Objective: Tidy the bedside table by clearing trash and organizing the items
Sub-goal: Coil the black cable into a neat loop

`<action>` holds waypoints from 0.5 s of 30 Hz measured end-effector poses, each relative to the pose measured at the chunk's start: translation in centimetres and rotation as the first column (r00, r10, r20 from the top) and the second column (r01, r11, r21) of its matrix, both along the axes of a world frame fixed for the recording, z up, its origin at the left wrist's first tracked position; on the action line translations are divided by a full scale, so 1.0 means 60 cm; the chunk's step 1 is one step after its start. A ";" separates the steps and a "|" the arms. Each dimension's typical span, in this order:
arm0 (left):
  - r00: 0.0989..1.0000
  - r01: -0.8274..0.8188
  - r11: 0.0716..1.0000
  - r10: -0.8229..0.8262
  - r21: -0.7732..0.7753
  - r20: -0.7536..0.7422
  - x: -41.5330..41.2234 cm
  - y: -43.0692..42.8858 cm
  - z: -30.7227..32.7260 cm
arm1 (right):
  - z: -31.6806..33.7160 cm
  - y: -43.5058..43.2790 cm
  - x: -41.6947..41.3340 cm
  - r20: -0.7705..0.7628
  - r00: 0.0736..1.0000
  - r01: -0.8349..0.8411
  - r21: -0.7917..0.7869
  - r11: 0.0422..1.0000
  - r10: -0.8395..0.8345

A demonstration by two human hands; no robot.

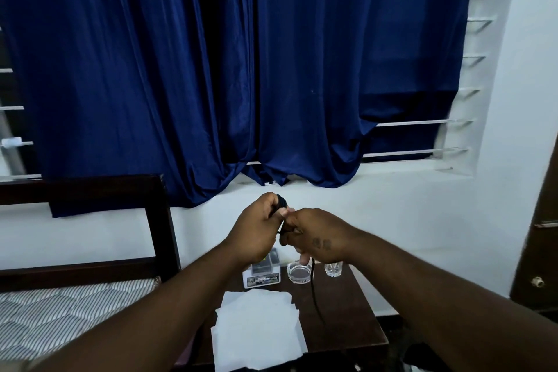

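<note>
Gripping a coiled black cable (282, 202), the left hand (256, 229) meets the right hand (317, 235), fingers pinching its strand; cable tail trails onto the bedside table (356, 326) beside stacked white papers (259, 329).

Dark blue curtains (211, 69) cover a barred window (422, 136) in a white wall (528, 69). Dark wooden bed frame (90, 190) at left, striped mattress (60, 311) below it. Dark wooden door (540, 235) at right edge. Dim, cool light.
</note>
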State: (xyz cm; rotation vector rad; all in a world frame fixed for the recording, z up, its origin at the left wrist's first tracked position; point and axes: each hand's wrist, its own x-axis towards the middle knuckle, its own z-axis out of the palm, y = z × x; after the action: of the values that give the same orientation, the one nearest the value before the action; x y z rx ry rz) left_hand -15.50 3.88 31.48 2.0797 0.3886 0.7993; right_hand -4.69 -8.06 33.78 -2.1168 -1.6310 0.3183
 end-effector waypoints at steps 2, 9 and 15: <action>0.999 -0.016 0.997 0.020 0.082 -0.046 -0.002 0.003 -0.005 | 0.013 -0.004 0.002 0.015 1.000 0.018 -0.002 1.000 -0.018; 0.993 0.042 0.998 -0.046 -0.044 -0.108 -0.012 0.007 -0.016 | 0.047 -0.015 0.039 0.011 0.998 0.052 0.131 0.990 -0.054; 0.989 0.142 0.963 -0.146 -0.228 0.000 -0.002 -0.003 -0.017 | 0.031 -0.008 0.057 0.049 0.996 0.059 0.275 0.960 -0.076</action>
State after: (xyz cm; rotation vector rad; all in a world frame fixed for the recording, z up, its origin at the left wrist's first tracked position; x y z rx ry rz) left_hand -15.62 3.71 30.46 1.8779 0.3181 0.6212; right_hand -1.26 -8.53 35.66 -1.9816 -1.5319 0.0060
